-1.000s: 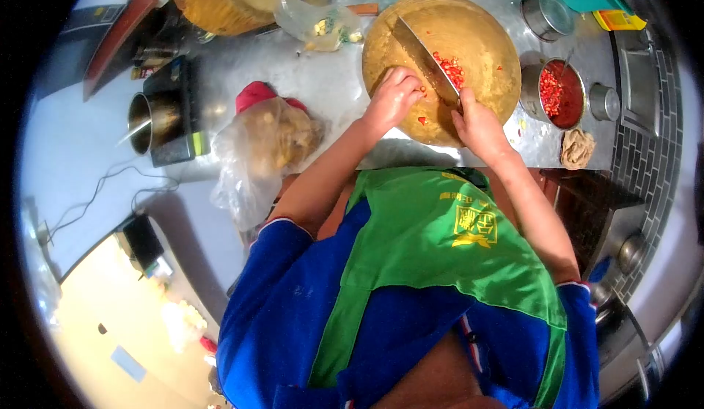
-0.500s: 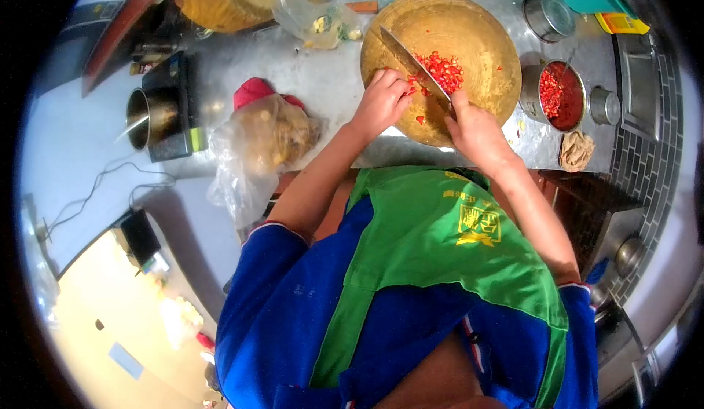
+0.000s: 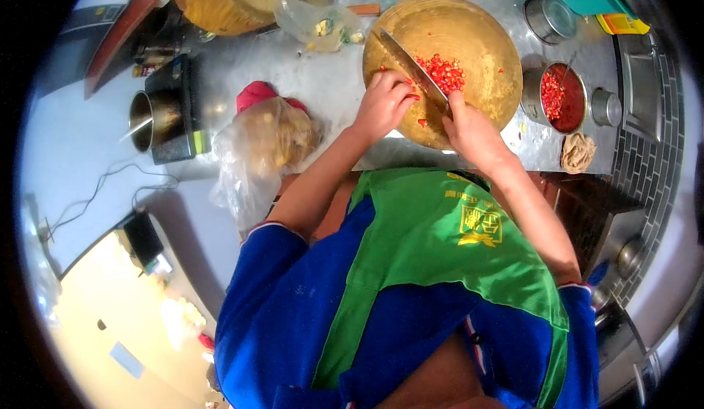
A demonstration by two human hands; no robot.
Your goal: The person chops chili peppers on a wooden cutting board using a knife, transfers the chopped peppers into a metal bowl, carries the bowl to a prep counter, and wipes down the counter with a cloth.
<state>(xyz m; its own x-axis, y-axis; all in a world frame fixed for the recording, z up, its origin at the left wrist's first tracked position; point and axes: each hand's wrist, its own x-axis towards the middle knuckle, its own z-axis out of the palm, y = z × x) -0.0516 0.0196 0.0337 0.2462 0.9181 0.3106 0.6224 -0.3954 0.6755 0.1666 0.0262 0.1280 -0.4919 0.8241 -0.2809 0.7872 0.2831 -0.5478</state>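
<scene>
A round wooden chopping board [image 3: 488, 64] lies on the metal table. My right hand [image 3: 473, 129] is wrapped round the handle of a cleaver [image 3: 414, 68], whose blade slants up and left across the board. Chopped red chili [image 3: 444, 74] is heaped right beside the blade. On the board's left part, my left hand [image 3: 384, 102] has its fingers curled round red chili [image 3: 413, 96], close to the blade's left side. One small red piece [image 3: 422, 123] lies near the board's front edge.
A metal pot [image 3: 538, 99] holding chopped chili stands right of the board, with a crumpled cloth [image 3: 578, 152] and small metal tin [image 3: 606, 107] nearby. Plastic bags [image 3: 257, 145] lie on the left. Another pot [image 3: 155, 121] stands farther left; a lidded metal container [image 3: 550, 19] is at the back right.
The cleaver has swung left from its place a second ago, and more chili shows on its right. My left hand has shifted slightly left and toward me.
</scene>
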